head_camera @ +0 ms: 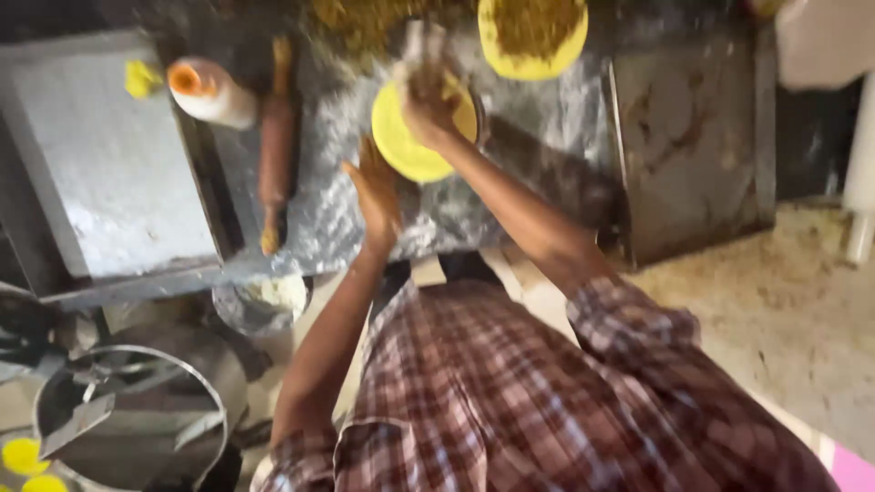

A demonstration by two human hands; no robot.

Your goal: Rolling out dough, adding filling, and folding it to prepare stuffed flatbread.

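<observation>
My right hand rests on top of a flat yellow dough disc lying on a flour-dusted metal worktop. Its fingers are bunched, and a pale blurred shape sticks out beyond them; I cannot make out what it is. My left hand hovers just left of and below the disc with fingers spread, holding nothing. A second yellow disc heaped with crumbly brownish filling lies beyond, at the top edge.
A wooden rolling pin and a white bottle with an orange top lie left of the discs. A grey slab fills the far left. A small bowl of flour, a round steel vessel and yellow dough balls sit lower left.
</observation>
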